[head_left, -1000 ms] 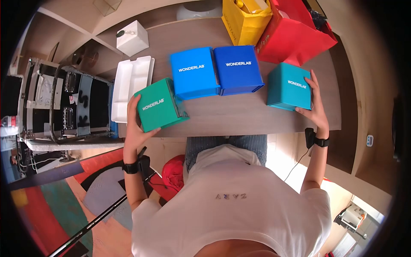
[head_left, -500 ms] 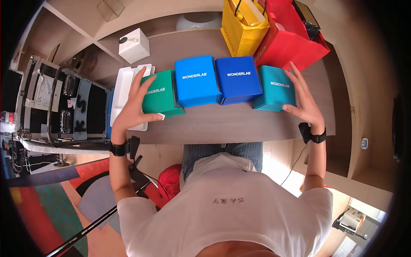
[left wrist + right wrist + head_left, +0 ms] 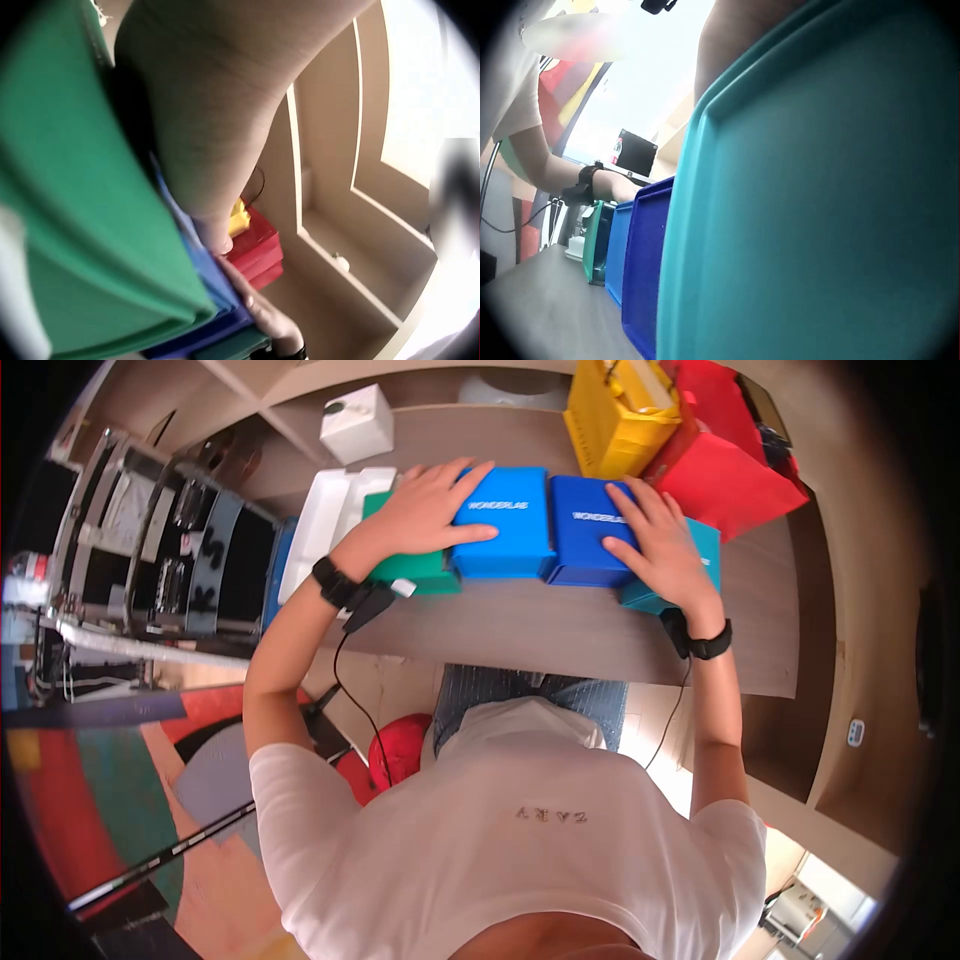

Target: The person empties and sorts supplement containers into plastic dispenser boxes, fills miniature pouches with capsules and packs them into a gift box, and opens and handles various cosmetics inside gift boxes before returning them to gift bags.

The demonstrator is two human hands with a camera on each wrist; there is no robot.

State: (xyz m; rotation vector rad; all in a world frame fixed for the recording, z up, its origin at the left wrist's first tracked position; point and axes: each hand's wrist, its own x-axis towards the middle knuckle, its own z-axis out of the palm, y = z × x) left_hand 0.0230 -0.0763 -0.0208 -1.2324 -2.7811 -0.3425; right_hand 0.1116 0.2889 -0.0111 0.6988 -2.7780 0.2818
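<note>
Four boxes stand side by side on the table: a green box (image 3: 430, 577), a light blue box (image 3: 520, 540), a dark blue box (image 3: 583, 560) and a teal box (image 3: 709, 545). My left hand (image 3: 425, 512) reaches across the green box, its spread fingers and thumb over the light blue one's top. From the other side, my right hand (image 3: 665, 555) lies over the teal box with fingers extended onto the dark blue box. The green box (image 3: 90, 225) fills much of the left wrist view, and the teal box (image 3: 825, 210) looms large in the right wrist view.
Left of the green box lies a white compartmented tray (image 3: 318, 535), partly covered by it. Behind stand a small white box (image 3: 358, 430), a yellow paper bag (image 3: 608, 435) and a red bag (image 3: 730, 465). The table's front edge (image 3: 560, 674) runs before the person.
Both outer boxes have come in against the blue pair, forming a row. Both hands have since moved inward from the outer boxes' sides to over the tops.
</note>
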